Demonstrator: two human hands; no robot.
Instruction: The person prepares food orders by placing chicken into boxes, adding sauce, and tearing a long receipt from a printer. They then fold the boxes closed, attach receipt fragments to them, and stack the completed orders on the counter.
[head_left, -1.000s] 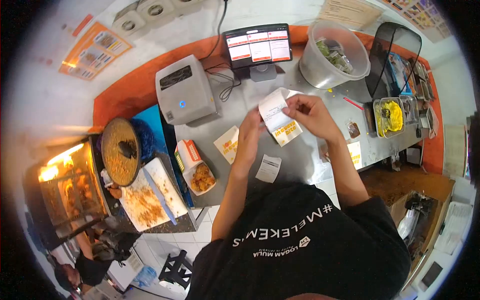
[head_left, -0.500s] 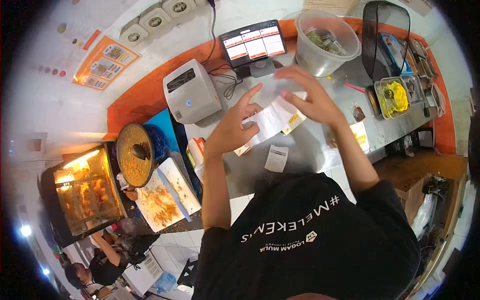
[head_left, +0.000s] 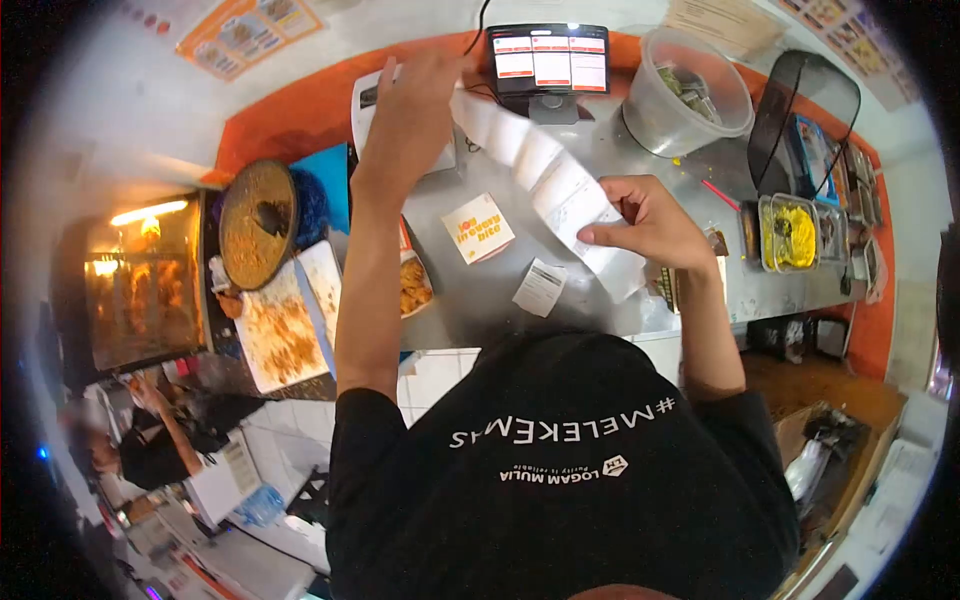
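A long, curling strip of printed white paper [head_left: 560,185] stretches across the counter between my two hands. My right hand [head_left: 650,222] grips its lower part between thumb and fingers. Over the grey printer [head_left: 372,95], my left hand [head_left: 412,115] is raised at the strip's upper end; its fingertips are blurred and what they hold is unclear. Beneath the strip lie a small box with yellow lettering [head_left: 478,228] and a separate small receipt [head_left: 540,287]. An open box of fried food [head_left: 414,284] sits beside my left forearm.
A lit tablet [head_left: 550,62] stands at the back, beside a clear bucket of packets [head_left: 685,95]. Yellow food fills a container [head_left: 792,236] at right. At left are a round tray [head_left: 258,225], a stained board [head_left: 282,335], a glowing oven [head_left: 145,280] and a co-worker [head_left: 160,440].
My left hand has moved up and left to the printer, and my right hand has come lower. The paper strip now extends longer between them, uncovering the lettered box.
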